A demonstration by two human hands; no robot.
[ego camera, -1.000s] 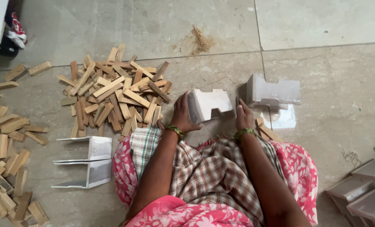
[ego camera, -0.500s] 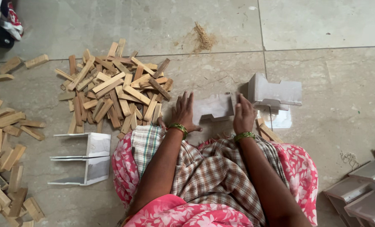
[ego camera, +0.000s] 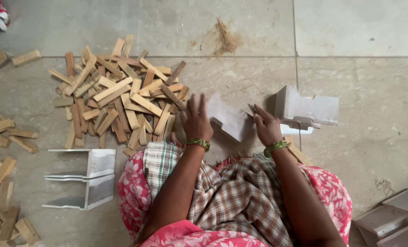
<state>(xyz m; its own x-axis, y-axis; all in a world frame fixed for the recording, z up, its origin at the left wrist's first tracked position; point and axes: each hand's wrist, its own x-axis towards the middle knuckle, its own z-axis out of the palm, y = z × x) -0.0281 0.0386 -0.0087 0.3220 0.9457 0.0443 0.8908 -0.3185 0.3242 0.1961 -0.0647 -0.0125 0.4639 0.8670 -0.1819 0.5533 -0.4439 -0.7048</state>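
Down on the floor (ego camera: 350, 27), from the head view, we're sitting with both hands on a pale notched block (ego camera: 226, 120) that lies just in front of our lap. Left hand (ego camera: 195, 121) sits on the block's left end, fingers spread and pointing far, palm pressing down, a bit blurry so we can't tell exactly how much is touching. Right hand (ego camera: 266, 128) is at the block's right end, fingers curled and pinching its corner. Green bangles (ego camera: 198, 143) on both wrists.

Just right of the right hand there's a second pale block (ego camera: 306, 110), standing tilted, close to the first but we can't tell if they touch. Left of the left hand, almost touching it, is a big heap of wood sticks (ego camera: 121, 100). More sticks (ego camera: 2, 151) are scattered along the far left edge. Near left, beside our knee, are two white brackets (ego camera: 87, 178) stacked on each other. Grey trays (ego camera: 396, 215) sit at the near right corner. Far off, a small sawdust pile (ego camera: 226, 39). A checked cloth (ego camera: 231, 192) covers our lap.
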